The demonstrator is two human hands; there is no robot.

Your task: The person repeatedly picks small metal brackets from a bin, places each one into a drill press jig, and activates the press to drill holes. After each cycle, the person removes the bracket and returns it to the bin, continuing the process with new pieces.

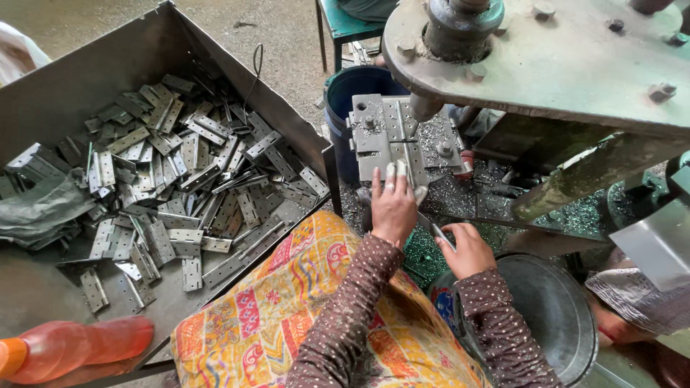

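1. Your left hand lies fingers down on a flat metal hinge. It presses the hinge onto the jig under the drill bit, with taped fingertips on the plate.
2. Your right hand sits lower, near the pail. Its fingers curl around a thin metal piece. I cannot tell what kind of piece it is.
3. The heavy press head overhangs the jig and crowds the space above your left hand. It is worn grey-green steel with bolts.
4. Glittering metal swarf covers the table around the jig.
5. A blue bucket stands just behind the jig.
6. The big sheet-metal bin on your left holds a loose heap of dull grey hinges with punched holes.
7. An orange bottle lies near the bin's front corner.
8. A bright patterned cloth covers your lap.
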